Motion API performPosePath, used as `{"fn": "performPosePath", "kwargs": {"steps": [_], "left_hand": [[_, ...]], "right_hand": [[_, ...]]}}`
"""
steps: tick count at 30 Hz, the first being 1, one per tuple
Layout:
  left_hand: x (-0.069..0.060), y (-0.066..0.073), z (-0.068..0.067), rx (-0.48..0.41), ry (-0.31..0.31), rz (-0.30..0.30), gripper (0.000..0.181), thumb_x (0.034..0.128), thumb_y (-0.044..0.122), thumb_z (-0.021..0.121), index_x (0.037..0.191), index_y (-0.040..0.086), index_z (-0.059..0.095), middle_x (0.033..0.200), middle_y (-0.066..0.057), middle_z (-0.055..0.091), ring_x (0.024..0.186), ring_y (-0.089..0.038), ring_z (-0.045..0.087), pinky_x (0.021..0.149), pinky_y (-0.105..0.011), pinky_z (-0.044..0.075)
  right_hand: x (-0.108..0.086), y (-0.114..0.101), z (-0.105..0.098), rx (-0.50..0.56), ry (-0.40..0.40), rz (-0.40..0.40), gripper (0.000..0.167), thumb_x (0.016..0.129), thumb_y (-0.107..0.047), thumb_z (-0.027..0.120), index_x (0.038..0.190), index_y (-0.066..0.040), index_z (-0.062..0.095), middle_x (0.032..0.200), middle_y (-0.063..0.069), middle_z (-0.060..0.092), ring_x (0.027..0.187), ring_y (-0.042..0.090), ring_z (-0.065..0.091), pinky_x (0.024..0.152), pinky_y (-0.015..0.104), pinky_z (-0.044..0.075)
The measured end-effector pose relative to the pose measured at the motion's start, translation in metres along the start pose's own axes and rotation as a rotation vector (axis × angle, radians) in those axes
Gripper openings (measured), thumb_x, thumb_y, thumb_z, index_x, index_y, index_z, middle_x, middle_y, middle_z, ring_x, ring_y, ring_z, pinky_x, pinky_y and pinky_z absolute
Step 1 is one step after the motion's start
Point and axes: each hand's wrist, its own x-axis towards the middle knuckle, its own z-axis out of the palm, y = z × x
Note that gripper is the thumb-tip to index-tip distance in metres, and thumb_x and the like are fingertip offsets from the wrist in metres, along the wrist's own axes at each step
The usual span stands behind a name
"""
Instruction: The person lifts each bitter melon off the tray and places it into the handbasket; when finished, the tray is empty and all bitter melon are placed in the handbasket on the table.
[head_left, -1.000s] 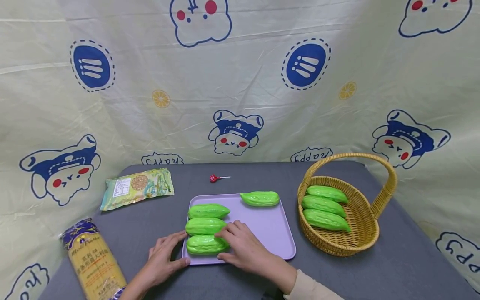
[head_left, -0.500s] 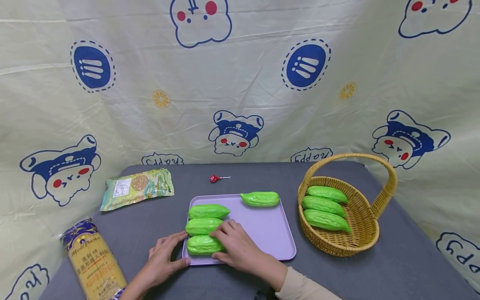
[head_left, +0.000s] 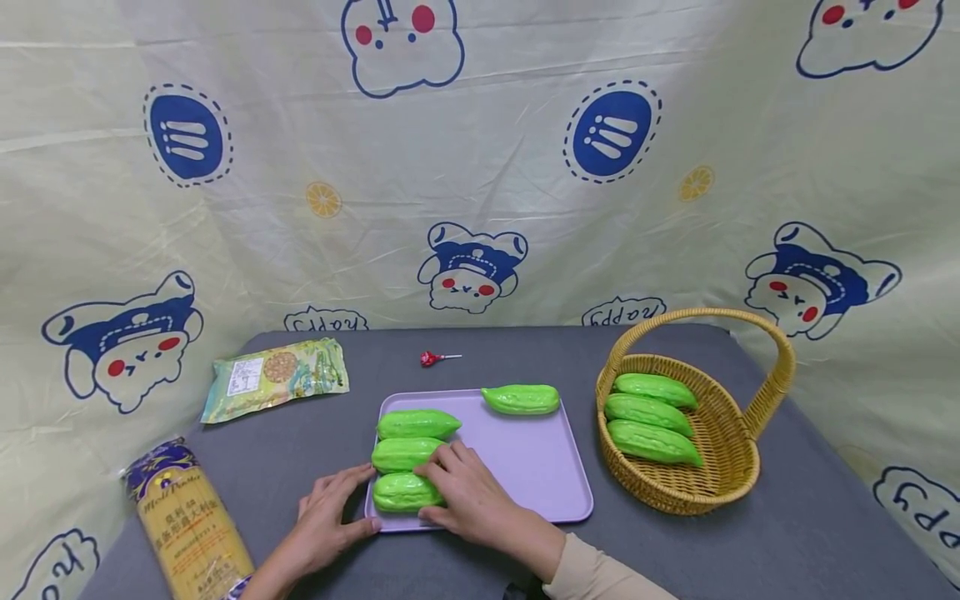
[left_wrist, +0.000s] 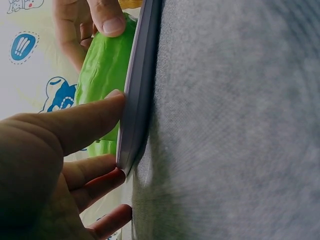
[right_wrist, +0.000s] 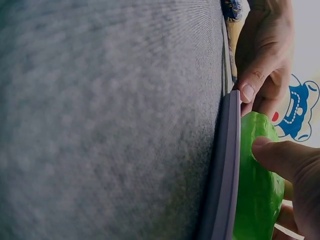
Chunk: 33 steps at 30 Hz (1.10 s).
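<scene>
My right hand [head_left: 472, 496] grips the right end of the nearest green bitter melon [head_left: 401, 492], thumb on its near side and fingers over its far side. That bitter melon lies at the front left of a lilac tray [head_left: 525, 475]. Behind it are two more bitter melons, a middle one [head_left: 401, 455] and a far one [head_left: 420, 423], side by side. My left hand [head_left: 326, 517] touches the tray's front-left corner. In the left wrist view its thumb [left_wrist: 107, 107] rests at the rim, with the fingers fairly straight. The right wrist view shows the thumb [right_wrist: 270, 150] against the bitter melon.
Another bitter melon [head_left: 521, 399] lies at the tray's back right. A wicker basket [head_left: 738, 475] with three bitter melons stands to the right. A lollipop [head_left: 431, 358] lies behind the tray. On the left are a green snack packet [head_left: 277, 379] and a yellow pasta bag [head_left: 191, 525].
My right hand has slid a little to the left along the nearest bitter melon. The left hand has stayed at the tray corner, and the bitter melons look almost unmoved.
</scene>
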Motion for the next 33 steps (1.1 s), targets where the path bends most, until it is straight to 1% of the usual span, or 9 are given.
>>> {"fn": "performPosePath", "kwargs": {"steps": [5,10,15,18,22,27,30,33], "left_hand": [[0.0,-0.001,0.001,-0.003,-0.002,-0.001,0.063,0.0721,0.03,0.078,0.129,0.014,0.056,0.136,-0.005,0.053,0.121,-0.031,0.041,0.093,-0.056,0.025],[-0.001,-0.001,0.001,-0.01,-0.007,-0.005,0.063,0.0721,0.03,0.078,0.129,0.014,0.056,0.137,-0.005,0.053,0.122,-0.03,0.041,0.093,-0.054,0.025],[-0.001,-0.001,0.001,-0.012,-0.002,0.0,0.063,0.0724,0.03,0.078,0.129,0.013,0.056,0.137,-0.005,0.053,0.121,-0.029,0.041,0.093,-0.053,0.025],[0.0,0.0,0.002,-0.006,0.006,0.004,0.062,0.0724,0.029,0.078,0.128,0.013,0.056,0.137,-0.005,0.053,0.12,-0.029,0.042,0.092,-0.052,0.025],[0.0,0.0,0.002,0.001,0.015,0.004,0.061,0.0716,0.027,0.078,0.127,0.012,0.057,0.136,-0.006,0.054,0.119,-0.03,0.043,0.091,-0.053,0.025],[0.0,0.001,0.001,0.002,0.004,-0.019,0.061,0.0717,0.026,0.079,0.127,0.012,0.057,0.136,-0.007,0.054,0.12,-0.032,0.042,0.092,-0.055,0.025],[0.001,0.001,0.001,0.002,-0.009,-0.032,0.061,0.072,0.026,0.079,0.128,0.013,0.057,0.136,-0.007,0.053,0.121,-0.032,0.041,0.092,-0.056,0.025],[0.001,0.001,0.001,-0.003,-0.019,-0.042,0.062,0.0724,0.026,0.078,0.128,0.013,0.057,0.137,-0.007,0.053,0.122,-0.032,0.04,0.093,-0.056,0.024]], "right_hand": [[-0.001,-0.001,-0.001,-0.001,-0.032,0.02,0.048,0.073,-0.042,0.076,0.112,-0.019,0.063,0.101,-0.006,0.055,0.092,0.01,0.046,0.079,0.026,0.04],[-0.003,-0.001,-0.003,0.024,-0.051,0.033,0.048,0.073,-0.041,0.076,0.112,-0.018,0.064,0.101,-0.005,0.056,0.092,0.011,0.046,0.08,0.026,0.039],[-0.007,0.001,-0.01,0.051,-0.047,0.044,0.048,0.073,-0.04,0.076,0.113,-0.018,0.064,0.102,-0.005,0.056,0.092,0.011,0.047,0.081,0.027,0.039],[-0.009,0.005,-0.017,0.066,-0.028,0.049,0.047,0.072,-0.038,0.077,0.113,-0.017,0.064,0.101,-0.005,0.056,0.09,0.011,0.047,0.081,0.027,0.039],[-0.015,0.014,-0.029,0.091,0.019,0.045,0.047,0.071,-0.034,0.079,0.112,-0.016,0.064,0.1,-0.005,0.057,0.089,0.011,0.046,0.08,0.026,0.04],[-0.023,0.028,-0.046,0.104,0.084,0.052,0.049,0.069,-0.03,0.081,0.112,-0.015,0.065,0.099,-0.004,0.058,0.089,0.01,0.047,0.079,0.027,0.041],[-0.028,0.035,-0.057,0.103,0.09,0.082,0.048,0.069,-0.029,0.081,0.113,-0.015,0.065,0.101,-0.004,0.058,0.093,0.011,0.049,0.08,0.028,0.041],[-0.033,0.041,-0.069,0.102,0.068,0.133,0.047,0.072,-0.029,0.08,0.114,-0.016,0.064,0.105,-0.003,0.059,0.097,0.011,0.049,0.082,0.03,0.042]]}}
